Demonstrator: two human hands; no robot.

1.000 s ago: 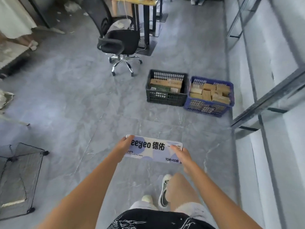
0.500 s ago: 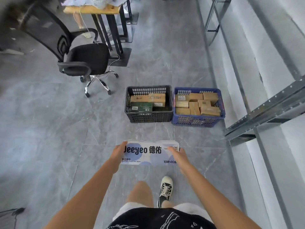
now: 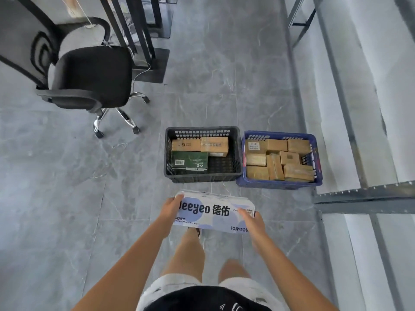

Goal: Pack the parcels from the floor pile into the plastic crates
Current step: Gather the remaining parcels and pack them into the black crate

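Fingers of both hands are curling round the short ends of a white and lilac wipes pack (image 3: 213, 213): my left hand (image 3: 168, 208) is gripping the left end with the thumb on the printed face, and my right hand (image 3: 252, 221) is clasping the right end, fingers laid over the front. I am carrying it level in front of my bare legs, above the floor.

Just ahead of the pack, two crates are sitting side by side and touching on the grey marbled tile floor (image 3: 67, 198). Nothing is lying between the pack and them. A black crate (image 3: 203, 176) with lattice walls is holding two brown cartons and a dark green box (image 3: 189, 162), with bare mesh bottom showing at its near right. A blue crate (image 3: 278, 184) is packed with small brown cardboard parcels (image 3: 278, 160), some lying tilted. To the left, a black office chair (image 3: 89, 75) on chrome legs is standing beside dark table legs. On the right, a grey metal shelf frame (image 3: 363, 196) is jutting toward the blue crate.
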